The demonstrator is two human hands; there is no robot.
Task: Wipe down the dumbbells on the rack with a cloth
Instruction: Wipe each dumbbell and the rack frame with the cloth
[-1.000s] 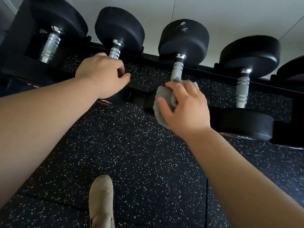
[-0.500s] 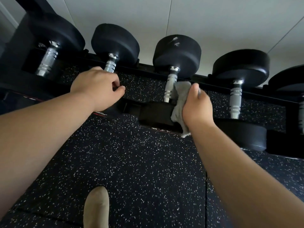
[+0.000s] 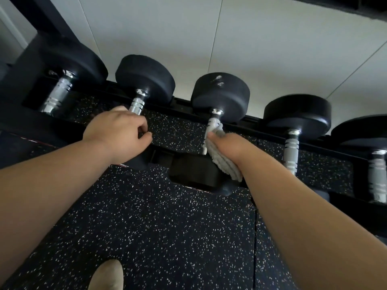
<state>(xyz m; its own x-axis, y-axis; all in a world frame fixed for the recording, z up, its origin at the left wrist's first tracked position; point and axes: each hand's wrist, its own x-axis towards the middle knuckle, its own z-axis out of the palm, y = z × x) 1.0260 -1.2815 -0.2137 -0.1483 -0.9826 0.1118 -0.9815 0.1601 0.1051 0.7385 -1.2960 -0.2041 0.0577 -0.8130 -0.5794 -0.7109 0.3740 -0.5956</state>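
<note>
View looking down over 2 bare forearms at a low black rack (image 3: 257, 120) that holds 5 dumbbells in a row, each with 1 round head toward the pale panelled wall (image 3: 251, 49). The step in hand is wiping the 3rd dumbbell (image 3: 219, 95) from the left. The right hand (image 3: 231, 146) is closed round a grey cloth (image 3: 223, 164) and wraps it about that dumbbell's handle, just below the far head. The loose end of the cloth hangs down beside the wrist. The left hand (image 3: 117, 135) has its fingers curled round the handle of the 2nd dumbbell (image 3: 144, 74), apparently for steadying. The next move probably calls for sliding the wrapped cloth along the handle with a firm squeeze and a twist. After that, the cloth would need opening flat over the heads before shifting right to the 4th dumbbell (image 3: 297, 114). The heads are thick matte black discs, rubbery in look, and the 3rd carries 2 small pale scuffs on its rim. The handles are bright steel bars with ringed grooves that are likely to trap grime. The cloth looks soft and ribbed, like terry. The floor (image 3: 167, 227) is dark rubber flecked with white, and the tip of a beige shoe (image 3: 106, 275) shows at the bottom edge.
</note>
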